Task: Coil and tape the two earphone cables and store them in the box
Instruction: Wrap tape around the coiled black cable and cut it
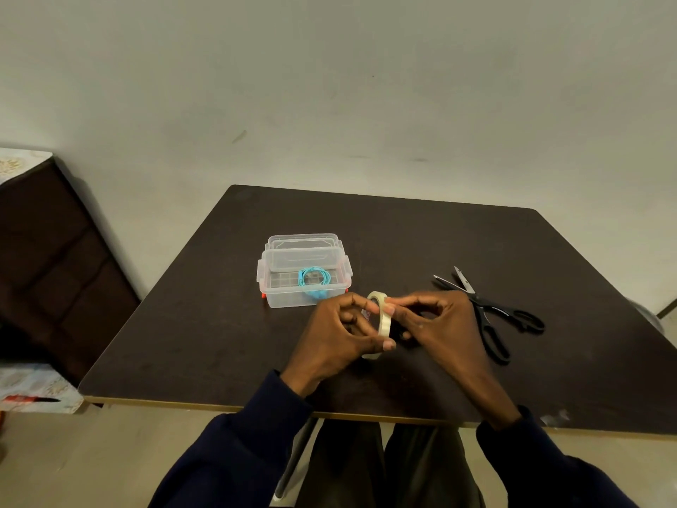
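Observation:
A clear plastic box [269, 287] stands open on the dark table [403, 232], its lid leaning behind it. Inside lies a coiled light-blue earphone cable [315, 278]. In front of the box I hold a pale roll of tape [383, 317] upright between both hands. My left hand [337, 335] grips the roll from the left, thumb at its lower edge. My right hand [443, 324] pinches the roll's top edge with thumb and forefinger. Something dark sits under my right palm; I cannot tell whether it is the second cable.
Black-handled scissors [491, 317] lie open on the table to the right of my right hand. A dark wooden cabinet [55, 258] stands to the left of the table. The wall runs right behind the table's far edge.

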Demonstrator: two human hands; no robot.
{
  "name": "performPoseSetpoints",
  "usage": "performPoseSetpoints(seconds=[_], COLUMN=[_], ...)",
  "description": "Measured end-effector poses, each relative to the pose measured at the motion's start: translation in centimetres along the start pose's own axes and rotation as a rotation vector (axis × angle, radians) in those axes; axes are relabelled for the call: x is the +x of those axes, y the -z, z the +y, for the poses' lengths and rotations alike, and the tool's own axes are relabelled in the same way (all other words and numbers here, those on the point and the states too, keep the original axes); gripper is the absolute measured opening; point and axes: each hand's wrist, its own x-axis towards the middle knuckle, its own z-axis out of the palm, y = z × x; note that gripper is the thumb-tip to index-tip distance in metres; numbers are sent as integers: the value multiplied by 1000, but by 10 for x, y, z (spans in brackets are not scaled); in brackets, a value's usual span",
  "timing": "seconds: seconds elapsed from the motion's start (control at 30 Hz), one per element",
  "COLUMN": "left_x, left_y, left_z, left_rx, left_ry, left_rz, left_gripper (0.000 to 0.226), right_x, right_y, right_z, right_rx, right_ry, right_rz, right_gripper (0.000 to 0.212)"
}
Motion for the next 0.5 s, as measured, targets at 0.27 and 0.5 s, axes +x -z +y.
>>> performPoseSetpoints(seconds=[0.27,0.5], left_x=[-3,-3], left_y=[4,3], left_z=[6,5], left_rx=[-7,-14], left_ry=[-22,22], left_rz=[22,37], left_gripper=[36,37], right_x=[5,12], right_y=[-5,-20], right_z=[4,4], right_rx=[-264,-484], right_ry=[251,256], right_rz=[110,50], right_gripper=[9,15])
